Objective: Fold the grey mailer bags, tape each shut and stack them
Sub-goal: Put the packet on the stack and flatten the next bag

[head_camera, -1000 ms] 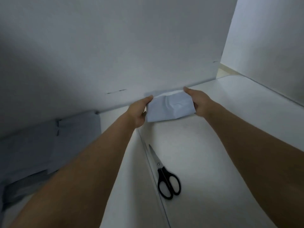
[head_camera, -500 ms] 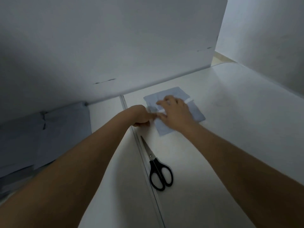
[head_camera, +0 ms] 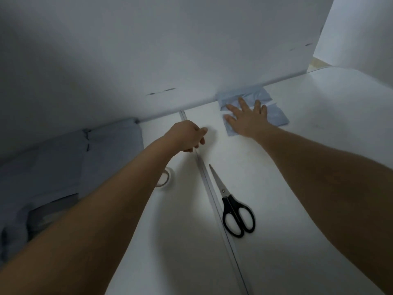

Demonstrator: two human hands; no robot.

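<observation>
Against the far edge of the white surface (head_camera: 276, 188) my spread right hand (head_camera: 247, 120) presses the folded, taped grey plastic mailer bag (head_camera: 274, 116) flat, while my loosely curled, empty left hand (head_camera: 188, 138) hovers nearer the unfolded grey bags (head_camera: 63, 158) lying leftward.

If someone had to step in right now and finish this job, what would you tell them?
Right hand lies flat, pressing a folded, taped bag against the back board. Left hand hovers loosely curled and holds nothing. Unfolded bags are piled at the left, the tape roll sits under the left forearm, the scissors lie mid-table. Left to do: fold, tape and stack the pile.
</observation>
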